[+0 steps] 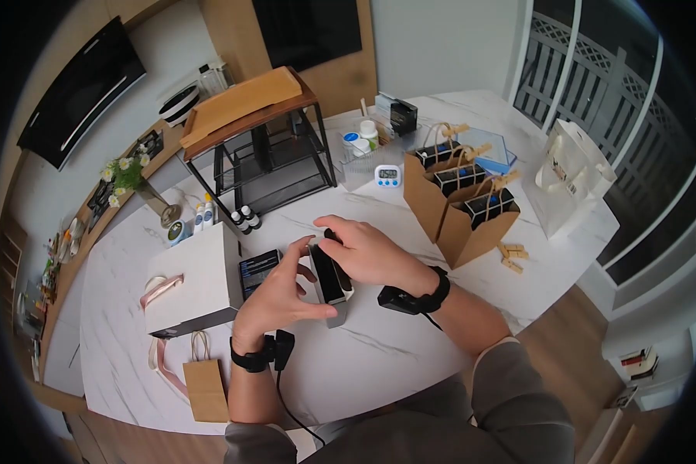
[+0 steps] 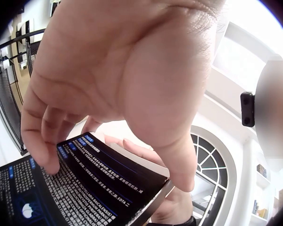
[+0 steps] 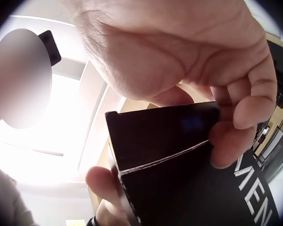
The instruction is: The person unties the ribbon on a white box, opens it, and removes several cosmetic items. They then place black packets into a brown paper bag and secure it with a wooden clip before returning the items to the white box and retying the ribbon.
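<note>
A narrow black box (image 1: 331,280) stands on the table between my hands, its top open and its inside dark. My left hand (image 1: 277,300) holds it from the left, with the thumb near the front end and curved fingers toward the back. In the left wrist view, blue and white print covers a black box face (image 2: 104,183) under those fingers. My right hand (image 1: 367,254) pinches the box's dark top flap (image 3: 165,134) between thumb and fingers. Large pale letters (image 3: 254,197) mark its side. Left of the box lies a black printed panel (image 1: 258,271), partly behind my left hand.
A large white box (image 1: 193,282) stands at left, a small kraft bag (image 1: 206,390) before it. Several brown bags (image 1: 460,205) with clips stand at right, near loose wooden clips (image 1: 512,257) and a white bag (image 1: 568,182). Behind are a metal-framed rack (image 1: 259,147) and a timer (image 1: 388,176).
</note>
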Available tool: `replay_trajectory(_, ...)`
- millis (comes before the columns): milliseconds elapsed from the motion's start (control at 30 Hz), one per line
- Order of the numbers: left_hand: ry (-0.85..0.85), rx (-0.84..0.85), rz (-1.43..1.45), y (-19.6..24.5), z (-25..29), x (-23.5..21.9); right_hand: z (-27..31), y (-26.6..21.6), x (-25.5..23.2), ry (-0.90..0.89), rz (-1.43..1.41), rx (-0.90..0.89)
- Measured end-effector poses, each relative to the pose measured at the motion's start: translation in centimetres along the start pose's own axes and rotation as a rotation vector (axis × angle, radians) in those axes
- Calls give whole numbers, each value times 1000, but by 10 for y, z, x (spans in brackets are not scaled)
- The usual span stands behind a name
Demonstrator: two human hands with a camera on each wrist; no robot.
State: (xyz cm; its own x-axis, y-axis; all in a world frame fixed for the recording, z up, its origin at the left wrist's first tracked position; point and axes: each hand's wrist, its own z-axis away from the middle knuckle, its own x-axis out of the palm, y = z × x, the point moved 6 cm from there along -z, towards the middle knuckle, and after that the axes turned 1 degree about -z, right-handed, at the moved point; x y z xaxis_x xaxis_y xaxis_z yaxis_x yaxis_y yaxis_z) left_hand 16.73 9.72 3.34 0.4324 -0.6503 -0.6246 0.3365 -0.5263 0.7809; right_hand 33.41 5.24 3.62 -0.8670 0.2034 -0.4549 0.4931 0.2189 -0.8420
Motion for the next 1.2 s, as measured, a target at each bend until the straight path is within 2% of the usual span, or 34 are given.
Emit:
replay_trajectory(33,2,20,17,0,-1,1,1,-6,-3,-32,-2,54)
replay_trajectory(133,33,-24,23,5,-2,2,2,-7,-3,-48,5,78)
replay_trajectory(267,41,12,5,13,-1,3,1,-9,0,-56,29,95)
replay_trajectory(467,87,21,11,23,-2,9,6,-12,0,62,264,68)
replay_trajectory(533,88,-5,-10,20,-2,9,7,-11,2,64,270,73)
replay_trajectory(667,119,47,-69,17,-2,11,7,-17,2,73,343,80)
replay_trajectory(1033,158,60,-89,16,1,10,7,-13,11,71,380,70)
replay_trajectory(1100,93,8,-51,23,2,9,6,-7,13,67,398,72)
replay_trajectory(1167,98,31,-42,24,2,6,4,1,15,39,220,70)
replay_trajectory(1200,102,54,-33,24,3,4,3,2,13,38,220,70)
